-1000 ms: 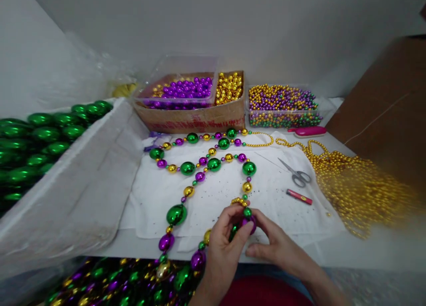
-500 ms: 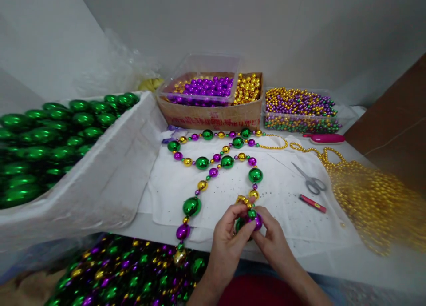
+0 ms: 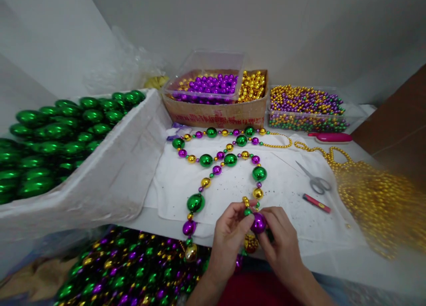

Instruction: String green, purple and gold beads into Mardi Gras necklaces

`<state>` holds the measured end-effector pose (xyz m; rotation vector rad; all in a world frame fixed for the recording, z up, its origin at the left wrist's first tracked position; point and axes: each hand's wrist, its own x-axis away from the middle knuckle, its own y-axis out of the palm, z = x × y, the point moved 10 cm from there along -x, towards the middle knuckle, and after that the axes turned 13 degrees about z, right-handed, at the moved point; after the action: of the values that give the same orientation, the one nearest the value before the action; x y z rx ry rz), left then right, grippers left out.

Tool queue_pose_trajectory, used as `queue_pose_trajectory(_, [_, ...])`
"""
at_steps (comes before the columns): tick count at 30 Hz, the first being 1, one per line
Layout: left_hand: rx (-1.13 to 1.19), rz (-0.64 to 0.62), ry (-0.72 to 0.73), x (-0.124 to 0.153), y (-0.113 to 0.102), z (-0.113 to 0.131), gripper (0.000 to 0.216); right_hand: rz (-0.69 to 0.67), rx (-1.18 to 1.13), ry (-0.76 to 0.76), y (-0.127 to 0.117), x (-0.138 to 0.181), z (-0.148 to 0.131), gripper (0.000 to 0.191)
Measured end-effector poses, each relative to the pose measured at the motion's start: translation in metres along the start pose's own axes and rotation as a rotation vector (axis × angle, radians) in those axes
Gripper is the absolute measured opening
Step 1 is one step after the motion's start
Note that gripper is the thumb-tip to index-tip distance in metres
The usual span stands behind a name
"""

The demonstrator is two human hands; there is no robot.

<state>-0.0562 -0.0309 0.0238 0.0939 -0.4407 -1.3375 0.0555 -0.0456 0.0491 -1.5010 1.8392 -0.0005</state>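
Both hands meet at the near edge of the white cloth (image 3: 229, 192), over a string of beads. My left hand (image 3: 229, 239) pinches the strand by a small green bead (image 3: 248, 212), with small gold beads (image 3: 245, 201) just above its fingers. My right hand (image 3: 281, 235) has its fingers closed around a large purple bead (image 3: 258, 223). A gold bead (image 3: 251, 243) hangs below, between the hands. The rest of the bead necklace (image 3: 230, 159), in green, purple and gold, loops across the cloth and ends in a thin gold chain (image 3: 282, 134).
Scissors (image 3: 317, 184) and a red lighter (image 3: 316, 203) lie to the right, near a heap of gold bead chains (image 3: 372, 199). A foam box (image 3: 133, 177) holds large green beads. Behind stand a cardboard box (image 3: 216, 113) and a clear tub (image 3: 353, 116) of small beads.
My right hand has shifted slightly right, and the purple bead now shows more fully between the hands. A gold bead has come into view below them. The camera view has shifted slightly.
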Motion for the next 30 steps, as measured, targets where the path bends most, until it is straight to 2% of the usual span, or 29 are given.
queue_pose_trajectory(3, [-0.006, -0.022, -0.01, 0.0, -0.001, -0.001, 0.021, 0.012, 0.163, -0.101, -0.002, 0.003, -0.012, 0.019])
queue_pose_trajectory(6, [0.008, -0.054, -0.027, 0.001, -0.001, -0.001, 0.022, 0.013, 0.209, -0.141, -0.002, 0.006, -0.018, 0.022])
queue_pose_trajectory(16, [0.079, -0.095, -0.097, 0.001, 0.003, -0.003, 0.021, -0.028, 0.116, -0.06, -0.002, 0.01, -0.017, 0.031])
queue_pose_trajectory(20, [0.162, -0.092, -0.123, -0.001, 0.004, 0.001, 0.021, -0.087, -0.114, 0.071, -0.008, 0.005, -0.005, 0.023])
queue_pose_trajectory(22, [0.177, -0.123, -0.132, -0.001, 0.006, 0.005, 0.024, -0.056, -0.252, 0.225, -0.016, -0.006, 0.014, 0.016])
queue_pose_trajectory(24, [0.2, -0.166, -0.142, -0.001, 0.011, 0.009, 0.026, -0.053, -0.376, 0.406, -0.015, -0.015, 0.034, 0.017])
queue_pose_trajectory(26, [0.214, -0.212, -0.155, 0.0, 0.017, 0.014, 0.028, -0.191, -0.552, 0.562, 0.006, -0.018, 0.041, 0.02])
queue_pose_trajectory(28, [0.198, -0.223, -0.16, -0.001, 0.02, 0.021, 0.027, -0.409, -0.777, 0.662, 0.035, -0.016, 0.03, 0.025])
queue_pose_trajectory(30, [0.164, -0.231, -0.161, -0.003, 0.022, 0.034, 0.025, -0.557, -0.957, 0.704, 0.052, -0.018, 0.013, 0.021])
